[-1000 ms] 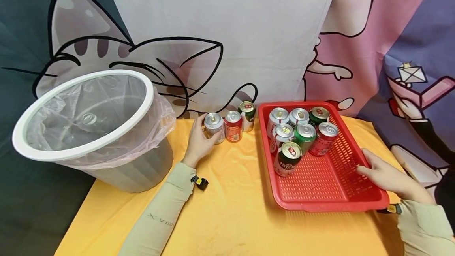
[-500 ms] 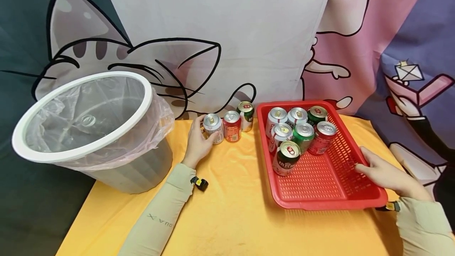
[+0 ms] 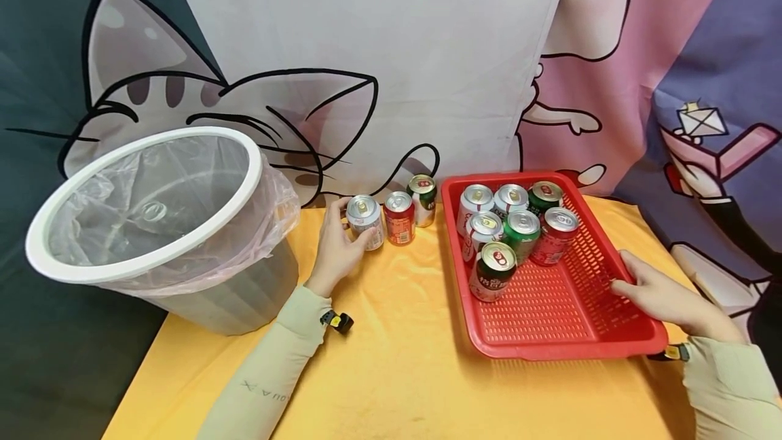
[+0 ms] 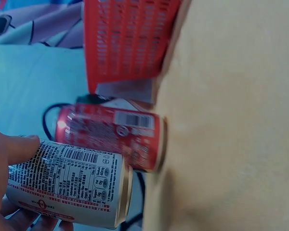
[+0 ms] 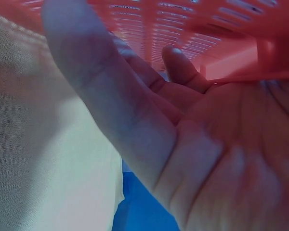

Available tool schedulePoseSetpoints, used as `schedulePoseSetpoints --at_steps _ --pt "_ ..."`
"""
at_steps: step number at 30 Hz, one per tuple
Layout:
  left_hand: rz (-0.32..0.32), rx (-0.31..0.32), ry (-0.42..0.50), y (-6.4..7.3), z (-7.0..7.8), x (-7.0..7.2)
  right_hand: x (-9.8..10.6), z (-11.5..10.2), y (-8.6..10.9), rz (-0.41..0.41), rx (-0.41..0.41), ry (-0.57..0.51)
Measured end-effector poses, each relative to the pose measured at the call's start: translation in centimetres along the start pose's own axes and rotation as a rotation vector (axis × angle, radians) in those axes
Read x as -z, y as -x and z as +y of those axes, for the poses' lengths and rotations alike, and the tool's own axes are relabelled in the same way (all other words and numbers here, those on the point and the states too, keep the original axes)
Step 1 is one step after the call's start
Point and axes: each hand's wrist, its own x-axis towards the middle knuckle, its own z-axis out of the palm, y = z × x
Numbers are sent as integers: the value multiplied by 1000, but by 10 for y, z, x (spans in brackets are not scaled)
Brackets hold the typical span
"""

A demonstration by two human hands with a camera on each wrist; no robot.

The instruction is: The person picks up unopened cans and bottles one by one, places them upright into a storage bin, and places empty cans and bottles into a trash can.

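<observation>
My left hand (image 3: 337,250) grips a silver-white drink can (image 3: 365,221), thumb on one side and fingers on the other. In the left wrist view, that can (image 4: 70,185) has its base apart from the yellow cloth and slightly tilted. Right beside it stands a red can (image 3: 400,218), with a green-and-white can (image 3: 423,199) behind to the right. My right hand (image 3: 668,301) holds the right rim of a red plastic basket (image 3: 537,331), thumb over the rim. The right wrist view shows the fingers (image 5: 101,91) beneath the basket. Several cans stand in the basket's back left part.
A large grey bin (image 3: 256,297) with a white rim and a clear liner stands on the left. A printed cloth (image 3: 391,39) hangs behind the table. Yellow cloth (image 3: 391,372) covers the table top.
My left hand and the silver-white can have moved slightly left, widening the gap to the red can. My right hand and the basket have hardly moved.
</observation>
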Motion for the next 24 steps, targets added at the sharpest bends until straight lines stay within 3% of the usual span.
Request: schedulePoseSetpoints --at_steps 12,24 --pt "-54 -155 108 17 48 13 0 2 0 -4 6 -7" --pt "-173 -279 227 35 103 -5 1 2 0 -17 -3 -32"
